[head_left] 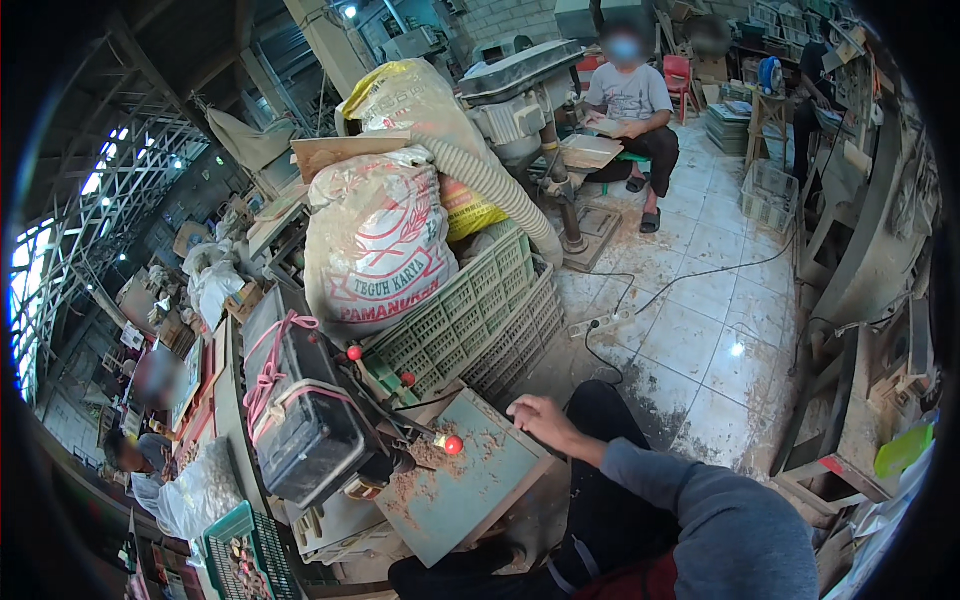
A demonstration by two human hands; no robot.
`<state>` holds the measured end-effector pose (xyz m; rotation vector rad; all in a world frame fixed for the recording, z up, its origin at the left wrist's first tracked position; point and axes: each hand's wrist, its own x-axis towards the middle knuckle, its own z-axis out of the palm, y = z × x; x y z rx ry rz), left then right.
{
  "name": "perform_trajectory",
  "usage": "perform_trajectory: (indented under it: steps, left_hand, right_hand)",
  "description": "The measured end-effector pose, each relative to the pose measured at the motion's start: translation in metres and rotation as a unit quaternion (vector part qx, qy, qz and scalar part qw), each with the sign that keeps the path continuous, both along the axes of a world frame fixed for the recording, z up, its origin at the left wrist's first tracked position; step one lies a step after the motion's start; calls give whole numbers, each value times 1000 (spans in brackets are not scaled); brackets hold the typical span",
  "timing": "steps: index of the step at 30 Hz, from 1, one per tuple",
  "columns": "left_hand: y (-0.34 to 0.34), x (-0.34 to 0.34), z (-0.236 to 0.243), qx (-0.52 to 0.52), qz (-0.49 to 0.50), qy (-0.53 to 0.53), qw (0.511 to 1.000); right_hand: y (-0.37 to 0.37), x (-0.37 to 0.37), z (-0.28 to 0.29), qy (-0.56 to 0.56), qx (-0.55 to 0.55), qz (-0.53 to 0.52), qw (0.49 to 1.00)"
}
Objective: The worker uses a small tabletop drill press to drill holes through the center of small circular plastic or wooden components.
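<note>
My right hand [545,422] is at the right edge of a grey-green machine table [470,510], its fingers curled and partly hidden. What it holds, if anything, cannot be made out. Brown wood shavings [410,490] lie scattered over the table. Left of the hand stands a bench drill press [315,440] with a dark housing, tied round with pink cord [275,375]. Its handle ends in red balls [453,445], one of them just above the shavings. My left hand is out of view.
Green plastic crates [460,325] stand beyond the table, with stuffed white sacks [375,240] and a ribbed hose [490,185] above. Cables and a power strip [600,322] lie on the tiled floor. Another person [630,100] sits by a second drill press [520,110]. Wooden structures [850,430] line the right.
</note>
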<state>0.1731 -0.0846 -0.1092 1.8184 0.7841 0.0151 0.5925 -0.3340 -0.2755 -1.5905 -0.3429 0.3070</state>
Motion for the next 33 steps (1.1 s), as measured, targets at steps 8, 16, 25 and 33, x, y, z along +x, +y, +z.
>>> perform_trajectory:
  steps: [8,16,25,33]
  left_hand:
    - [-69,57,-22,-60,-73,-38,995]
    - [-133,170,-101,152,-89,-154,972]
    - [-160,192,-105,307,-17,-216,927]
    - [-169,185,-122,327,-5,-284,901]
  right_hand:
    - [15,-153,50,448,218,284,819]
    - [23,-185,25,601,341,179,700]
    - [28,-170,-5,639,385,49,664]
    - [25,-193,-60,688,439,76,572]
